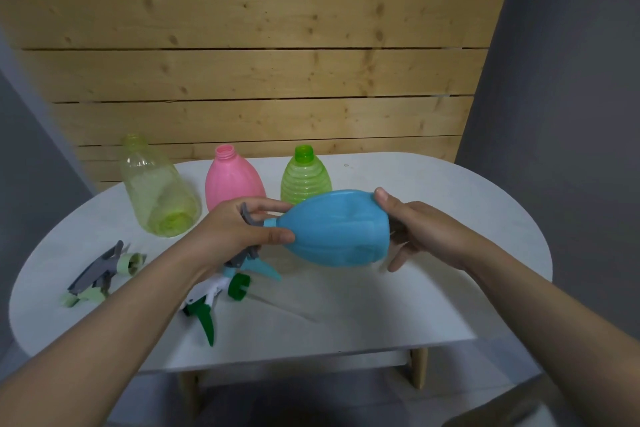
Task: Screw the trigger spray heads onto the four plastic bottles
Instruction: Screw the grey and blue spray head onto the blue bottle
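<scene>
A blue bottle point(337, 229) lies sideways in the air above the white table point(381, 305), neck pointing left. My right hand point(415, 232) grips its base. My left hand point(242, 229) is closed around a grey and blue spray head point(254, 262) at the bottle's neck; the joint itself is hidden by my fingers. Standing at the back with bare necks are a clear yellow-green bottle point(157, 191), a pink bottle point(232, 180) and a ribbed green bottle point(304, 177). A grey and pale green spray head point(100, 274) and a white and dark green spray head point(214, 298) lie loose on the table.
A wooden slat wall point(259, 62) rises directly behind the table. Grey walls stand at both sides. The table's front edge point(311, 355) runs close to me, with wooden legs below it.
</scene>
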`<act>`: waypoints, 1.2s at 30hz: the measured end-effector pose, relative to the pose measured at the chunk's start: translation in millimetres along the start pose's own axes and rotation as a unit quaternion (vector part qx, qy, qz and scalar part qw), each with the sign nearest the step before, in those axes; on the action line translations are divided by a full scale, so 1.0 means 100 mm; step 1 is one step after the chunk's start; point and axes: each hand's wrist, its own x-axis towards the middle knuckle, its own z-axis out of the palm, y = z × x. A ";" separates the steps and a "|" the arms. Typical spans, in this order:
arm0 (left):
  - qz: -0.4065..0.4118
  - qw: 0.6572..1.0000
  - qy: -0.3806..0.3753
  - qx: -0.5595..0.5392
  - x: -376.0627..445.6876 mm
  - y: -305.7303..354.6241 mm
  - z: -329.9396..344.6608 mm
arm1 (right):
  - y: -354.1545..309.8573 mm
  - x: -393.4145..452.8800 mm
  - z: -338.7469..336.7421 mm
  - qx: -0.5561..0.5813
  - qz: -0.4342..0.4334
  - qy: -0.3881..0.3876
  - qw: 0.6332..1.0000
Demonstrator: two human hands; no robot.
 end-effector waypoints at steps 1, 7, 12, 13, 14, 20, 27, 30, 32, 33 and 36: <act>-0.004 1.000 0.003 -0.007 0.01 -0.01 0.00 | 0.00 0.00 0.00 0.015 -0.010 -0.009 1.000; -0.023 0.999 0.013 -0.045 0.01 0.00 -0.02 | 0.02 0.01 -0.06 0.082 -0.045 -0.036 0.995; -0.004 1.000 -0.007 0.013 -0.04 0.04 0.00 | 0.00 0.00 0.00 -0.003 -0.009 0.002 1.000; -0.003 1.000 -0.007 0.011 -0.03 0.04 0.00 | 0.01 0.01 0.00 -0.004 -0.005 0.002 1.000; -0.005 1.000 -0.003 0.007 -0.03 0.03 -0.01 | 0.01 0.01 0.00 0.004 -0.007 -0.001 1.000; -0.021 0.999 0.028 -0.017 0.00 0.03 -0.01 | 0.02 0.02 -0.05 0.143 -0.044 -0.052 0.987; -0.008 1.000 0.006 0.008 -0.05 0.06 0.00 | 0.01 0.01 -0.02 0.027 -0.011 -0.023 0.999; -0.009 1.000 0.016 -0.001 -0.02 0.04 0.01 | 0.03 0.01 -0.03 0.066 -0.023 -0.059 0.996; -0.009 1.000 0.021 -0.011 -0.01 0.04 0.02 | 0.04 0.01 -0.04 0.110 -0.041 -0.056 0.992; -0.007 1.000 0.023 -0.015 -0.01 0.04 0.02 | 0.04 0.01 -0.05 0.115 -0.045 -0.041 0.991; -0.002 1.000 0.024 -0.010 -0.01 0.05 0.02 | 0.02 0.01 -0.04 0.077 -0.028 -0.020 0.996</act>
